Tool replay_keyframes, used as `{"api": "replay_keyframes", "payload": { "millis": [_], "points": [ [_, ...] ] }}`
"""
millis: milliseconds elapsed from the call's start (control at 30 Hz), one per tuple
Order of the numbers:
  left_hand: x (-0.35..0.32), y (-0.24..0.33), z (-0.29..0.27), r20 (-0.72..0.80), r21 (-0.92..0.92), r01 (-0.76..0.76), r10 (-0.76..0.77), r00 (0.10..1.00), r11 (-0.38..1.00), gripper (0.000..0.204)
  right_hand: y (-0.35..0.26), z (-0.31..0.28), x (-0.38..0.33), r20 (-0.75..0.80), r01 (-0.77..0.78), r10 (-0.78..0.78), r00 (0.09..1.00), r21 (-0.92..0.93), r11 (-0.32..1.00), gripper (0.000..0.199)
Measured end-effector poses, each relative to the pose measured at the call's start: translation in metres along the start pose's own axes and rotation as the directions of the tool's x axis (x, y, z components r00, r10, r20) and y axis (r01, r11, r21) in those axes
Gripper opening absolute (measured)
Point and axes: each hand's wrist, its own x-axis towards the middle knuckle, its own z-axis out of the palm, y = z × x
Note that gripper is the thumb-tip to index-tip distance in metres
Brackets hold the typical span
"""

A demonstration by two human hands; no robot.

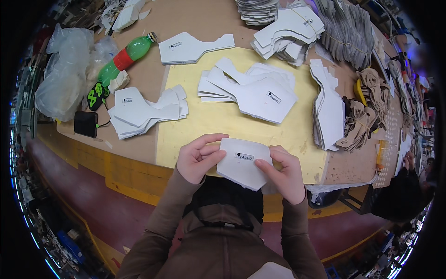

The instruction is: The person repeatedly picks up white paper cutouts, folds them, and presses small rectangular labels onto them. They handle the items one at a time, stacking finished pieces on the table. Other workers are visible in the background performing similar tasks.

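Note:
In front of my body, at the table's near edge, I hold a white leather-like cut piece (241, 169) with a small dark printed mark. My left hand (200, 158) pinches its left edge between thumb and fingers. On the right edge, my right hand (285, 173) has its thumb on top and its other fingers partly hidden behind. Just beyond lies a fanned pile of similar white pieces (267, 102) on a yellow sheet (200, 139). To the left is another loose pile (146, 111), and farther back a neater stack (195, 48).
A green bottle (125, 58), a clear plastic bag (65, 69) and a black device (86, 124) sit at the left. On the right are a white stack (327, 107), bundled brown pieces (360, 125) and grey stacks (346, 32). Another white piece (270, 271) shows near my lap.

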Motion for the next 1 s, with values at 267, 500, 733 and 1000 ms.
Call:
{"api": "replay_keyframes", "payload": {
  "millis": [267,500,733,1000],
  "points": [
    [0.0,0.013,0.013,0.053,-0.027,0.239,-0.237,0.97,0.971,0.043,-0.008,0.0,0.003,0.012,-0.082,0.081,0.997,0.149,0.985,0.02],
    [-0.01,0.025,0.022,0.1,-0.027,0.182,-0.179,0.979,0.983,0.039,-0.017,-0.005,-0.003,0.064,-0.091,0.076,0.995,0.289,0.953,0.022],
    [-0.015,0.028,0.028,0.077,-0.018,0.218,-0.216,0.973,0.976,0.032,-0.023,-0.007,-0.007,0.032,-0.057,0.049,0.998,0.317,0.947,0.02],
    [-0.019,0.029,0.032,0.058,0.002,0.21,-0.21,0.976,0.978,0.029,-0.024,-0.008,-0.011,0.018,-0.02,0.015,1.0,0.286,0.958,0.02]
  ]
}}
